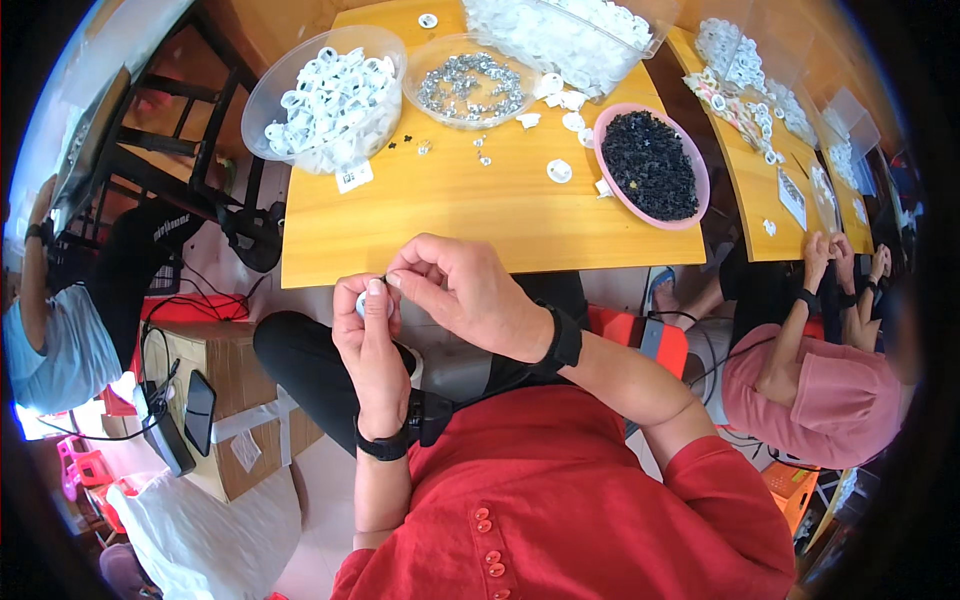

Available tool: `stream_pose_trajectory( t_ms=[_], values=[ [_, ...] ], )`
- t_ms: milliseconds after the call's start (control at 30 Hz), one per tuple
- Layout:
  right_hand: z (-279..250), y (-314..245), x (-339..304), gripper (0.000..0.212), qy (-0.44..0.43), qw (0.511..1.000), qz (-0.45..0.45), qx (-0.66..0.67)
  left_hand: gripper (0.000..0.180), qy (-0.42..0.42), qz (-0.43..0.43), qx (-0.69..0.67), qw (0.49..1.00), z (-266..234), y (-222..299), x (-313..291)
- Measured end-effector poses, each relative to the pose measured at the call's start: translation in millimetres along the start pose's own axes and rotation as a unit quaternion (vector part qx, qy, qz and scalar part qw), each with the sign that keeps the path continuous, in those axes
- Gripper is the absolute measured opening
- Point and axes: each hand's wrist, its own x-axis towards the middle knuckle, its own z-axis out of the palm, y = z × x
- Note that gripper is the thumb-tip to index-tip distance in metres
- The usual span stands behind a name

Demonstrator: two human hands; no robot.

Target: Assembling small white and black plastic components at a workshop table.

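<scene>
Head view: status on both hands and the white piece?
Left hand holding small white piece. Right hand pinched beside it, any held bit too small to tell. No obstruction visible at hands.

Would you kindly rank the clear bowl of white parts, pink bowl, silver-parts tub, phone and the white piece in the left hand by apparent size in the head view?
1. Clear bowl
2. Pink bowl and silver-parts tub: too alike to rank
3. Phone
4. White piece, partly hidden
</scene>
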Motion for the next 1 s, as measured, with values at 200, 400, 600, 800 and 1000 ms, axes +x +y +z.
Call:
stream_pose_trajectory(
  t_ms=[200,400,600,800,1000],
  values=[
    [-11,-7,11,0.006,0.038,0.985,-0.118,-0.12,0.009,-0.053,-0.107,-0.193,0.974,-12,7,6],
    [-13,-17,9,0.006,0.04,0.968,-0.175,-0.174,0.01,-0.1,-0.094,-0.219,0.966,-14,5,9],
    [-5,-12,4,0.008,0.028,0.954,-0.2,-0.221,0.008,-0.066,-0.059,-0.132,0.987,-8,3,7],
    [-2,-6,6,0.01,0.018,0.931,-0.23,-0.283,0.008,-0.049,-0.026,-0.046,0.997,-7,3,6],
    [-3,-5,12,0.012,-0.012,0.925,-0.253,-0.284,0.007,-0.039,-0.025,-0.016,0.999,-7,2,7]
  ],
)
